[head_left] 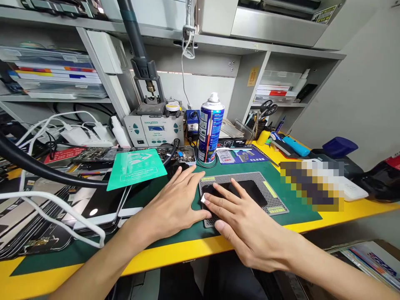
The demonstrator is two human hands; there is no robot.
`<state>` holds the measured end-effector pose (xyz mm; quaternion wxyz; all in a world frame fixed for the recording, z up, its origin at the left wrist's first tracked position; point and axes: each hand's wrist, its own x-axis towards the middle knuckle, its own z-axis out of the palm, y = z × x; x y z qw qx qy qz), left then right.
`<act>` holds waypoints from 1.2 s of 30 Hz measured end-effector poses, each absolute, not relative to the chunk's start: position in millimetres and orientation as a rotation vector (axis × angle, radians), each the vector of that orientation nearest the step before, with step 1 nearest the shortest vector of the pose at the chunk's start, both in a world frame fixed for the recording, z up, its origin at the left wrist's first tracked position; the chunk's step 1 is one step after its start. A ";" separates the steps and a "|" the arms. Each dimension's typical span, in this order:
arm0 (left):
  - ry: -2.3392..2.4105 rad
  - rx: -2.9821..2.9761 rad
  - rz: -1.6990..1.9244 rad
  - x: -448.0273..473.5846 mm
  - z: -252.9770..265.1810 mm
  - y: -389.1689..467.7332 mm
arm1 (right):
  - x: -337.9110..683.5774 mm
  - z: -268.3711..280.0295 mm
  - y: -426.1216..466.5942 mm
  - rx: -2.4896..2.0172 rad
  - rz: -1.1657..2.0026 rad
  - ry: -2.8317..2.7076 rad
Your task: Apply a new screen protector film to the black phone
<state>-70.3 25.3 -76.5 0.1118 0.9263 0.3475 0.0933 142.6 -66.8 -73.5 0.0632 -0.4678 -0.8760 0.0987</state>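
A dark phone screen (250, 191) lies on a grey perforated pad (276, 207) with yellow-green labels. Over its left part rests my right hand (240, 216), fingers stretched along the glass and thumb apart at the near edge. Its fingertips press on a small white piece (203, 198), perhaps a wipe, at the screen's left end; most of it is hidden. My left hand (175, 200) is open with nothing in it, fingers spread over the green mat (175, 239) and thumb tip beside the pad's left edge.
A blue spray can (211, 129) stands behind the pad. Left are a green card (137, 168), a stack of phone parts (100, 204) and a looping white cable (53, 200). A soldering station (156, 130) stands at the back. A white device (337, 179) lies on the right.
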 end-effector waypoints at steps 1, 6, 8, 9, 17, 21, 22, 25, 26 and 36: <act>1.009 2.724 0.269 -71.2 -75.3 24.6 | 142.1 -72.9 -71.7 -1.417 0.302 -2.649; 0.946 2.754 0.232 -76.1 -72.4 21.2 | 137.3 -80.4 -89.4 -1.446 0.292 -2.619; 0.921 2.765 0.216 -77.6 -74.1 20.8 | 133.1 -88.4 -93.9 -1.457 0.238 -2.588; 0.919 2.769 0.206 -78.0 -75.6 21.0 | 130.6 -92.8 -95.9 -1.464 0.200 -2.568; 1.044 2.753 0.155 -76.6 -91.3 25.7 | 139.2 -116.4 -112.2 -1.616 -0.154 -2.404; 1.128 2.773 0.165 -80.0 -101.6 28.9 | 171.5 -121.0 -122.6 -1.707 -0.336 -2.345; 1.137 2.781 0.164 -81.1 -104.1 29.8 | 180.1 -122.2 -125.0 -1.731 -0.373 -2.324; 1.153 2.797 0.163 -83.2 -109.3 32.3 | 201.8 -124.8 -130.5 -1.801 -0.436 -2.259; 1.159 2.801 0.169 -83.2 -110.2 32.9 | 207.1 -125.1 -131.6 -1.812 -0.439 -2.246; 1.160 2.796 0.236 -82.7 -111.0 32.4 | 228.0 -122.5 -125.4 -1.761 -0.293 -2.228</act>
